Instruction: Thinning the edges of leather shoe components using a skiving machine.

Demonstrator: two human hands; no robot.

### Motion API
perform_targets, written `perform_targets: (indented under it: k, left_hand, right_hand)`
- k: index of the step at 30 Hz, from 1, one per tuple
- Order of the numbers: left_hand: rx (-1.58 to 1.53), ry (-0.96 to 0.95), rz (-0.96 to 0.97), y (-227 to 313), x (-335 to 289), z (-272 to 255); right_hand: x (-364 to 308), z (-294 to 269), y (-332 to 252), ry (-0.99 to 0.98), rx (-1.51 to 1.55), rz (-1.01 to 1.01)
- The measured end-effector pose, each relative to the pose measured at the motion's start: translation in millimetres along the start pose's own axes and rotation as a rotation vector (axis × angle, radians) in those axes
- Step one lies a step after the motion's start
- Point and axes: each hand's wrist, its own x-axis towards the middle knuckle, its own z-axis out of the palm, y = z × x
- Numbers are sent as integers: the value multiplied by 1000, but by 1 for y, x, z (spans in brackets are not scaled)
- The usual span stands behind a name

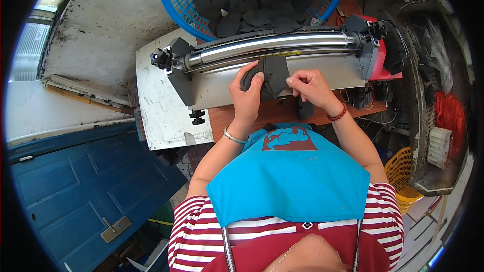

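My left hand [247,90] is closed around a small stack of dark grey flat pieces [248,77], its thumb on top. One dark grey flat piece [276,68] lies beside the stack, its far edge close to the rollers. My right hand [313,89] is closed, thumb and forefinger pinching at the right edge of that piece. Both hands are over the metal plate [217,88] of a roller machine [272,45], which has shiny rollers between dark grey end brackets. Whether the piece touches the rollers I cannot tell.
Behind the machine, a blue plastic basket [176,7] holds many dark grey pieces. Black knobs [161,58] stick out at the machine's left end. A yellow basket [401,171] stands low at the right, near a red plastic bag [448,121]. A blue door [75,186] is at left.
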Motion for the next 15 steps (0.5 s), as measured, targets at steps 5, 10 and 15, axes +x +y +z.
perform_targets:
  k: [5, 10, 15]
  left_hand:
    - [-29, 2, -87, -4, 2, -4]
    - [-89, -28, -121, -2, 3, -1]
    - [-134, -33, -164, -2, 5, 5]
  right_hand:
    - [2, -13, 2, -2, 17, 74]
    - [5, -23, -3, -50, 44, 143]
    - [4, -18, -2, -97, 54, 105]
